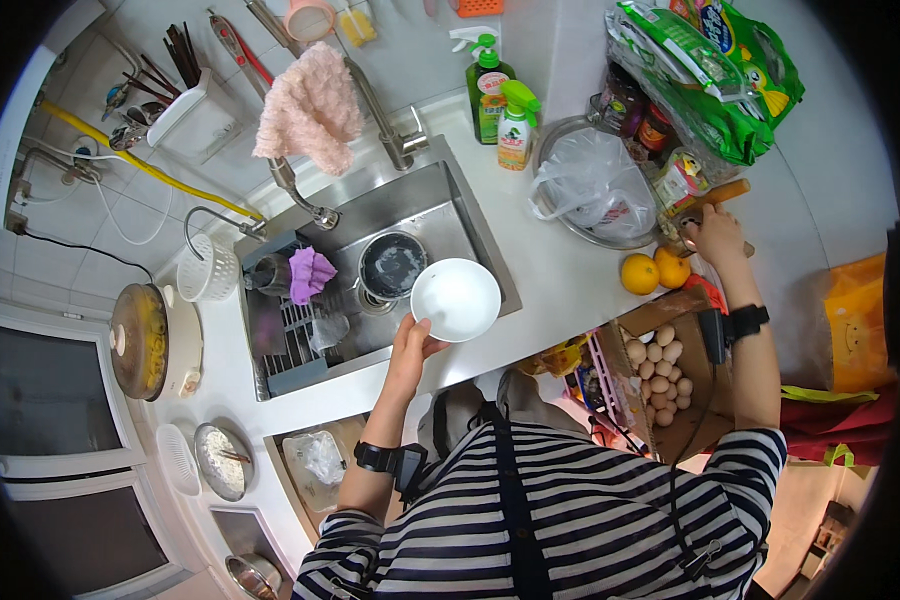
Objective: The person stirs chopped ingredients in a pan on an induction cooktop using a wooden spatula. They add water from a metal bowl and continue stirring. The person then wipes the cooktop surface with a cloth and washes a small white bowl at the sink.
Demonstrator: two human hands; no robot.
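Observation:
My left hand [412,346] holds a white bowl [456,300] by its near rim, thumb on the edge. The bowl is over the front edge of the steel sink [439,214]. Behind it in the sink sits a small dark-bottomed pot [392,264]. Over at the right end of the counter, my right hand [718,236] reaches in among jars and packets, beside a wooden rod [726,191]. Its fingers are bent around or against something that is mostly hidden, so a grip cannot be made out. Two oranges [640,274] lie just left of that hand.
A steel basin [551,214] with a plastic bag [596,184] stands right of two spray or pump bottles [487,97]. Below the counter is a cardboard box [709,420] of several eggs [660,375]. A purple cloth [311,275] lies over the sink's rack. Faucets [401,142] rise behind.

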